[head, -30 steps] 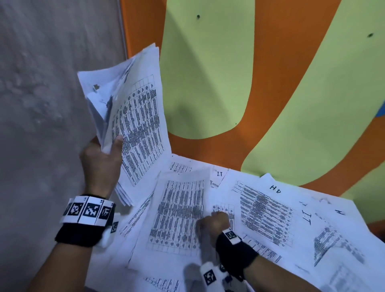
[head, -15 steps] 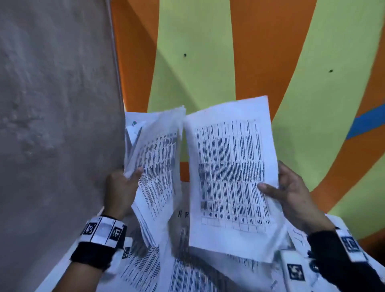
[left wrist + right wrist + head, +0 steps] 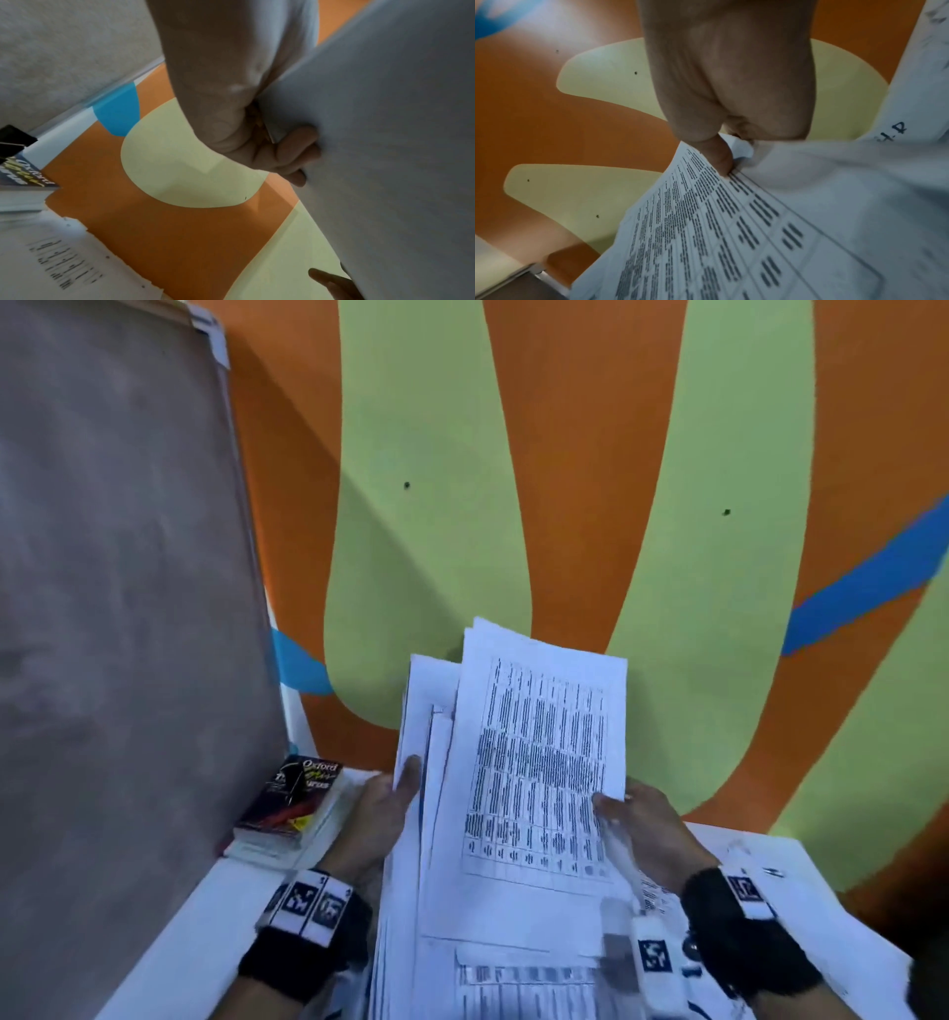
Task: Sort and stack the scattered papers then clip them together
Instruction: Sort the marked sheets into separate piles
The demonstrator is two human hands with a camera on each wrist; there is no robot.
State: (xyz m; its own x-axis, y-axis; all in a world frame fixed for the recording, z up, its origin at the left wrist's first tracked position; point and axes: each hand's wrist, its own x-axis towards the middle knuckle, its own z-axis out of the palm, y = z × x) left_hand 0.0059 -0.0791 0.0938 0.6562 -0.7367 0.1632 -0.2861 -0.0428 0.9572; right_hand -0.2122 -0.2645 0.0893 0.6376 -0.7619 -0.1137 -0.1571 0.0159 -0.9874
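Both hands hold one stack of printed papers [image 3: 539, 762] upright over the white table [image 3: 205, 932]. My left hand [image 3: 398, 793] grips the stack's left edge, thumb in front; in the left wrist view its fingers [image 3: 295, 154] curl behind the blank back of the stack [image 3: 385, 142]. My right hand [image 3: 616, 809] pinches the right edge of the top sheet. In the right wrist view its thumb [image 3: 716, 156] presses on this table-printed sheet [image 3: 731, 233]. The sheets are not lined up, and their left edges fan out.
An Oxford book [image 3: 292, 801] lies on a thicker book at the table's back left, beside a grey board [image 3: 118, 608]. More loose sheets [image 3: 770, 906] lie on the table to the right, one marked with handwritten letters [image 3: 890, 132]. The painted wall [image 3: 565, 480] is close behind.
My right hand lifted a sheet off the table and brought it onto the stack in my left hand. Both hands now hold the stack together, lower and nearer the table.
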